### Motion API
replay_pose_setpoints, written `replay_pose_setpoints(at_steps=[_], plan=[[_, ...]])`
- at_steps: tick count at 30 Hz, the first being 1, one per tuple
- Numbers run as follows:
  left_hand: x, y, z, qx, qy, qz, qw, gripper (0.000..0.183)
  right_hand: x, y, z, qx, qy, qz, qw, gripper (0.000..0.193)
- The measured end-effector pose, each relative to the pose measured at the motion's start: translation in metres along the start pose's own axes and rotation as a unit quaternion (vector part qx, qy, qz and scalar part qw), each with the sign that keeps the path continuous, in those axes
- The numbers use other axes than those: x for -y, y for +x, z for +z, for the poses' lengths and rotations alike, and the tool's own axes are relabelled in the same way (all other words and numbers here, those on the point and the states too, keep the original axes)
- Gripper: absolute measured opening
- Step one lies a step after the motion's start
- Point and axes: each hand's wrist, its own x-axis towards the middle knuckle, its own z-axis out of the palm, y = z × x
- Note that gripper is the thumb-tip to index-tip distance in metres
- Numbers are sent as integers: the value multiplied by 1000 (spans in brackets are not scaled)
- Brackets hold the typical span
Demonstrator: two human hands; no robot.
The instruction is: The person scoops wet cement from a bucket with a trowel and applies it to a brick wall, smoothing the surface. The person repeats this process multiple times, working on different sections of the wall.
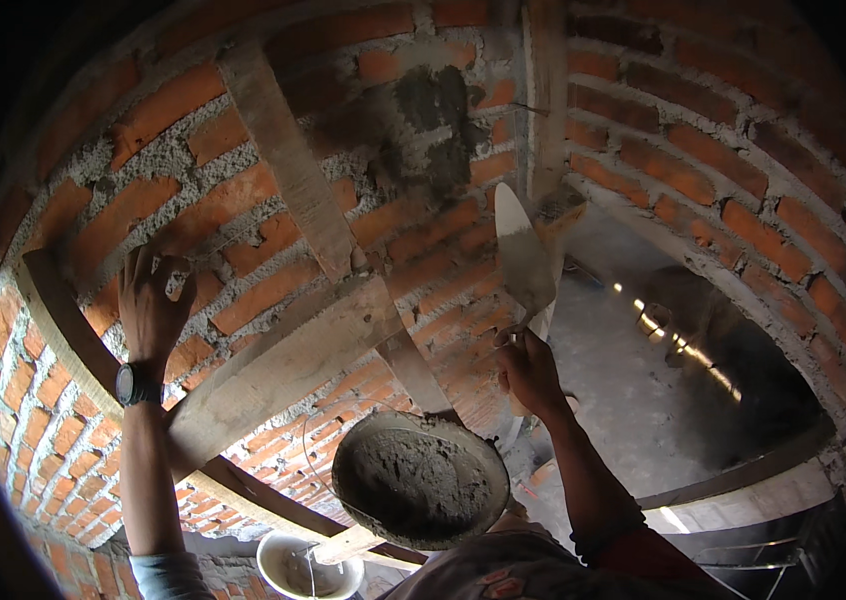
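Note:
My right hand (528, 368) is closed round the handle of a pointed trowel (521, 245), its blade tilted upward in front of the brick wall (433, 250). On the left, my left hand (155, 302) is raised to the bricks with its fingers apart and nothing in it; a dark watch is on that wrist. Whether its fingertips touch the wall I cannot tell. Below and between my hands sits a round pan (423, 478) of grey mortar. A dark wet mortar patch (435, 118) marks the wall above the trowel.
A wide wooden plank (283, 365) crosses the wall, meeting a slanted board (288, 165). A curved-looking timber (68, 325) runs beside my left forearm. A pale bucket (283, 572) stands low near the pan. An upright post (546, 100) marks the corner, with an opening onto a grey floor (603, 400) at right.

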Motion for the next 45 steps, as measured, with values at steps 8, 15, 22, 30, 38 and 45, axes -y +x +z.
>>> replay_pose_setpoints(at_steps=[8,15,22,30,38,45], plan=[[-7,2,3,12,24,-17,999,15,-14,57,5,18,-9,-15,1000,20],[-10,4,5,28,43,-24,998,15,-33,100,-5,0,-9,-27,1000,19],[3,1,7,35,56,8,998,16,4,132,-3,60,79,24,995,28],[12,-2,7,40,53,40,997,16,-5,157,18,71,114,-15,991,36],[19,-6,8,36,72,36,996,12,-18,174,23,77,109,-37,990,38],[21,-8,11,32,46,19,998,13,-27,172,31,77,-29,-162,983,39]])
